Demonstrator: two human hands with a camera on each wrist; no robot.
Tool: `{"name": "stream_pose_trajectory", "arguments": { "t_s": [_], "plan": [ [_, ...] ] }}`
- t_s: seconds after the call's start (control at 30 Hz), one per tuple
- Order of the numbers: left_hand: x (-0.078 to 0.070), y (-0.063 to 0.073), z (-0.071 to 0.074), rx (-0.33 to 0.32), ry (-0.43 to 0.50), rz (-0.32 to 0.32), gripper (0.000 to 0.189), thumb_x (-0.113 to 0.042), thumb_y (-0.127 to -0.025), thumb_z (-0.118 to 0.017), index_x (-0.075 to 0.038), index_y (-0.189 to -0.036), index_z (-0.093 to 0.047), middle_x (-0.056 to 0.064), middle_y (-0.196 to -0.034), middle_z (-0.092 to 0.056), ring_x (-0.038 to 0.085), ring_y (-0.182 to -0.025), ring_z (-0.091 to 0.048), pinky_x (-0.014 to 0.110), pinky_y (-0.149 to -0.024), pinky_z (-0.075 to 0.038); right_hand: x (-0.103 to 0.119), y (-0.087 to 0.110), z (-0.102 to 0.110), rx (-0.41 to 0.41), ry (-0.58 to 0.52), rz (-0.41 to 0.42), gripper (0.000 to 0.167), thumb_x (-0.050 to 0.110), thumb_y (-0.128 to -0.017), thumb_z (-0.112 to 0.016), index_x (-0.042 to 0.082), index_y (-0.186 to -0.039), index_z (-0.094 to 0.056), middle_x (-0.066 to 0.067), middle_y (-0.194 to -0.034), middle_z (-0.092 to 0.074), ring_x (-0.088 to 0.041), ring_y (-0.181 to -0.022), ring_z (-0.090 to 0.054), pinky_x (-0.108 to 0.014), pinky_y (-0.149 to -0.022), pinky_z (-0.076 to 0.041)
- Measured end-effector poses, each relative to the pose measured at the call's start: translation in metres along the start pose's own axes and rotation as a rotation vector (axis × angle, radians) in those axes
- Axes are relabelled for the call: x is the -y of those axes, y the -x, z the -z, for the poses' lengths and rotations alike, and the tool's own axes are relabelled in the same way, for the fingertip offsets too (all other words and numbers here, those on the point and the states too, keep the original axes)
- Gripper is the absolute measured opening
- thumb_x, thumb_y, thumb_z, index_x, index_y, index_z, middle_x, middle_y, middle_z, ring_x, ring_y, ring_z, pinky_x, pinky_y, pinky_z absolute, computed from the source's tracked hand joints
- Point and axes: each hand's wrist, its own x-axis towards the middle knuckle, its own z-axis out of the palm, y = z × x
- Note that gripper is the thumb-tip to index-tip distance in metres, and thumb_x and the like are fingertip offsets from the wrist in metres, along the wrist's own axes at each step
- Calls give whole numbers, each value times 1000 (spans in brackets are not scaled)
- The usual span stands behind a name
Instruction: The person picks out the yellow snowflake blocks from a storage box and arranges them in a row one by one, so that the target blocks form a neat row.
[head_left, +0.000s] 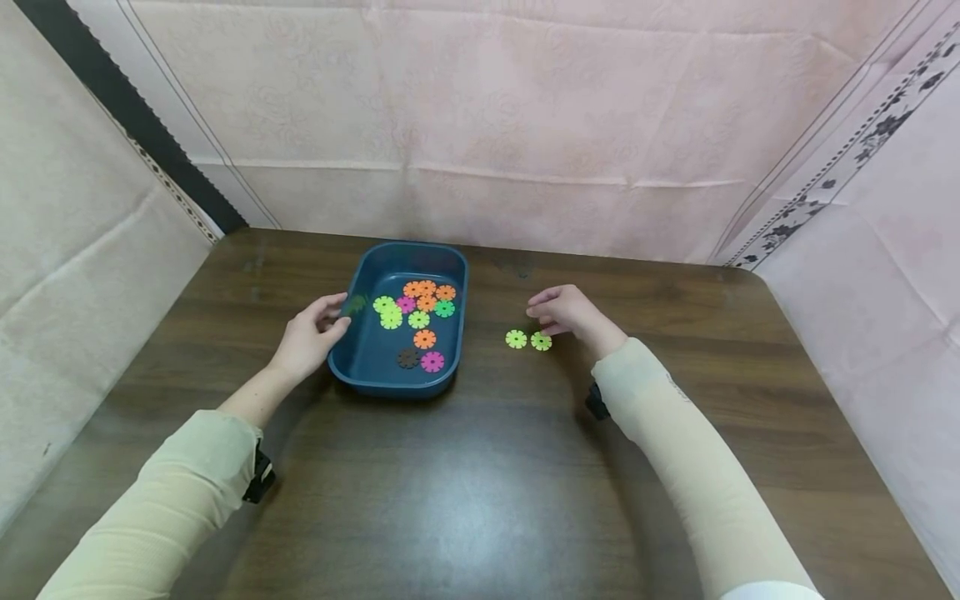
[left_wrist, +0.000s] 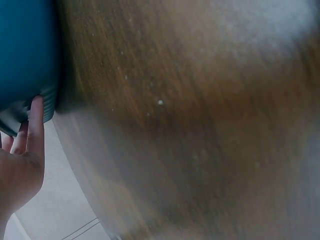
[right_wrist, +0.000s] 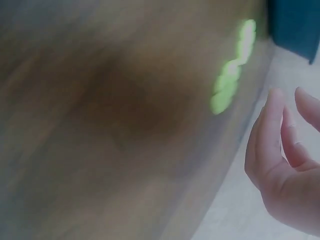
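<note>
A dark blue plastic bin (head_left: 360, 368) stands on the table, with several flower-shaped notched discs (head_left: 424, 339) in orange, yellow-green, pink, green and brown on its floor. My left hand (head_left: 309, 335) rests at the bin's left rim; the left wrist view shows straight fingers (left_wrist: 36, 130) against its outer wall. To the right of the bin, two yellow-green discs (head_left: 516, 339) lie side by side on the wood. Over the right-hand disc (head_left: 541, 342) hovers my right hand (head_left: 572, 313). Its fingertips stand apart with nothing between them, and the discs look blurred in the right wrist view.
The brown wooden table (head_left: 480, 492) runs back to a pale cloth wall (head_left: 480, 100). More pale cloth hangs at the left and right sides. Black wrist devices (head_left: 259, 475) sit at both cuffs.
</note>
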Motion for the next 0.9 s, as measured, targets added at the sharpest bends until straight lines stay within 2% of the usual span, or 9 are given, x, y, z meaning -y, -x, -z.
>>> {"name": "stream_pose_trajectory", "arguments": {
  "t_s": [0.33, 0.6, 0.9],
  "plan": [
    [1, -1, 1, 1, 2, 6, 47, -21, -99, -46, -4, -142, -36, 25, -126, -54, 37, -110, -53, 51, -94, -46, 43, 9, -24, 53, -85, 88, 36, 15, -90, -61, 0, -123, -55, -16, -132, -52, -35, -124, -49, -31, -78, -55],
    [1, -1, 0, 4, 1, 1, 47, -19, -99, -46, -4, -142, -36, 26, -125, -54, 36, -108, -54, 51, -93, -46, 70, 11, -40, 63, -87, 138, 33, 16, -90, -63, 1, -119, -59, -15, -127, -57, -28, -115, -55, -35, -84, -54],
    [0, -1, 0, -10, -7, -16, 46, -19, -98, -46, -2, -140, -38, 26, -124, -56, 37, -108, -55, 50, -91, -47, 96, 12, -65, 89, -99, 139, 32, 19, -88, -65, 4, -117, -61, -13, -125, -59, -25, -109, -59, -36, -87, -53]
  ]
}}
